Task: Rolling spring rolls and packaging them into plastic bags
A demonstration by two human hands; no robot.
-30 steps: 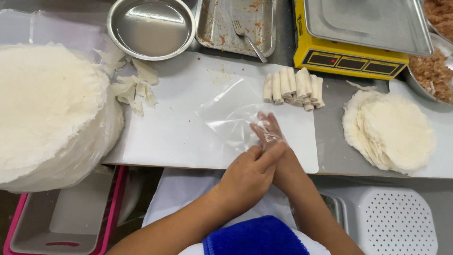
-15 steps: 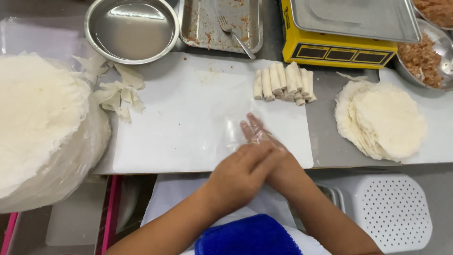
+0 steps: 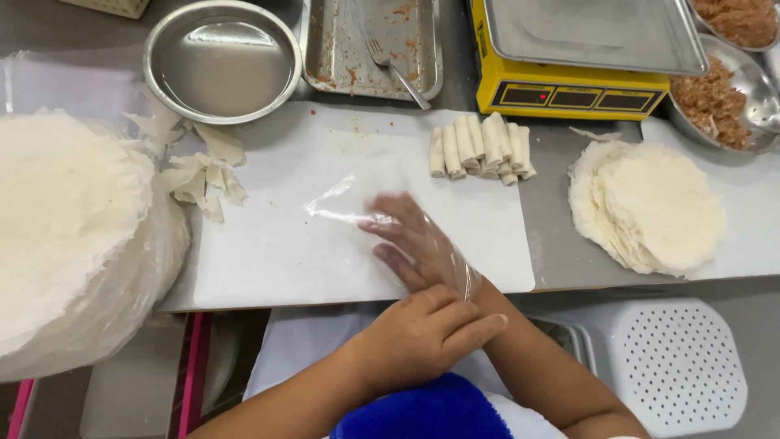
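Nearest the camera, the bare left hand (image 3: pixel 422 337) lay loosely curled, fingers together and gripping nothing, its fingertips touching the right wrist at the near edge of the white rectangular cutting board (image 3: pixel 268 252). Just beyond, the right hand (image 3: pixel 418 244) rested flat, fingers spread, inside a thin clear plastic glove (image 3: pixel 349 199) whose loose, unfilled end trailed toward ten o'clock across the board. That hand clasped nothing.

Around the hands the board lay bare, with free room toward nine o'clock and twelve. At eight o'clock, a big stack of round white wrappers in a clear plastic bag (image 3: pixel 73 236) overhung the table edge. Torn white wrapper scraps (image 3: pixel 199 167) littered the board's far-left corner, at ten o'clock. At one o'clock, a row of pale rolled spring rolls (image 3: pixel 481 146) sat on the board's far edge. At three o'clock, off the board, a smaller stack of round white wrappers (image 3: pixel 650 203) sat well apart from the hands.

Farther out, at eleven o'clock, the round steel bowl (image 3: pixel 221 61) held nothing I could see. At twelve, the rectangular steel tray (image 3: pixel 337 49) carried reddish smears and a metal fork (image 3: pixel 394 69). At one o'clock stood the yellow kitchen scale (image 3: pixel 569 93) with a steel pan on top. Far right, a steel bowl (image 3: pixel 760 97) held brown minced filling (image 3: pixel 703 97).
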